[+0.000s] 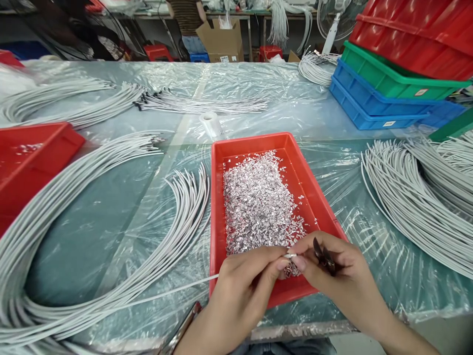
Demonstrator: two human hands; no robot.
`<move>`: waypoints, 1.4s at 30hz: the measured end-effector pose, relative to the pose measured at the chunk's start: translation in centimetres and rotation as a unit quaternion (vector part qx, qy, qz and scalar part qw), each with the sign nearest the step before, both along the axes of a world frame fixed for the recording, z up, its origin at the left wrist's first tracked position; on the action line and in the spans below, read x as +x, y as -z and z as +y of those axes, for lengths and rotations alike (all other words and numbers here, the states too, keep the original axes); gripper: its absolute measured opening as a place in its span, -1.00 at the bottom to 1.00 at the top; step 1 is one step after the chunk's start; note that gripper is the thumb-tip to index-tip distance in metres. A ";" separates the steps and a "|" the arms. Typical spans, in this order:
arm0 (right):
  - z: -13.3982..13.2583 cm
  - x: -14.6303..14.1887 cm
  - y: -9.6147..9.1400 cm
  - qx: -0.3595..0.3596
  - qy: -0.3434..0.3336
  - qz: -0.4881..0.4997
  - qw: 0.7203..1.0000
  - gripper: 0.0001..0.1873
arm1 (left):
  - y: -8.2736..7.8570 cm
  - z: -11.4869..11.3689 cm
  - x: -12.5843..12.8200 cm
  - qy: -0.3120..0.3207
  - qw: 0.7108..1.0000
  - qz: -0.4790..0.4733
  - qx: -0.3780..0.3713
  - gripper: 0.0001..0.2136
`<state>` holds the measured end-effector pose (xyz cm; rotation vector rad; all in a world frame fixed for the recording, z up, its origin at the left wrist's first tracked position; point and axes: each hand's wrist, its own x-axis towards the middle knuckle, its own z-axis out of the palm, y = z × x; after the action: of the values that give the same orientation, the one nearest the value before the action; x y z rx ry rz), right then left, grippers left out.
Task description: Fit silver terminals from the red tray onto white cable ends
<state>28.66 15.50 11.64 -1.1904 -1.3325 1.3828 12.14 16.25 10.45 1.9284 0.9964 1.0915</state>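
Observation:
My left hand (pixel 238 283) is closed on a thin white cable (pixel 177 292) close to its end. My right hand (pixel 342 276) pinches the cable's tip (pixel 290 256) between thumb and forefinger. Tucked in that same hand is a small dark metal tool (pixel 324 257), perhaps cutters or pliers; its handles are hidden by the fingers. Both hands are over the near end of a red tray (pixel 314 182). A heap of tiny silvery pieces (pixel 254 202) lies in the tray. The held cable runs left to a large looped bundle of white cables (pixel 48 222).
Cable bundles also lie at the right (pixel 417 197) and across the back (pixel 207 104). A second red tray (pixel 55 143) stands left. Stacked blue and green bins (pixel 384 93) stand back right. Behind the red tray is a white roll (pixel 210 123). A person (pixel 186 22) is beyond the plastic-covered table.

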 end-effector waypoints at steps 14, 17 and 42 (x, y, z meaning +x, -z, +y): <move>0.0 -0.5 0.1 0.040 0.040 -0.023 0.998 -0.90 | 0.1 0.0 0.1 0.005 0.999 -0.004 -0.035 -0.81; 0.0 -0.4 0.3 0.004 0.037 0.000 0.999 -0.91 | 0.1 0.0 0.0 0.008 0.999 0.001 -0.041 -0.81; -0.1 -0.1 0.9 -0.131 0.013 0.071 0.989 -0.93 | -0.3 -0.1 -0.5 0.082 0.965 -0.044 -0.244 -0.78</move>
<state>28.58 15.41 10.76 -1.2490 -1.0564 1.6292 11.69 16.19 10.72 1.5181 0.9332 0.7433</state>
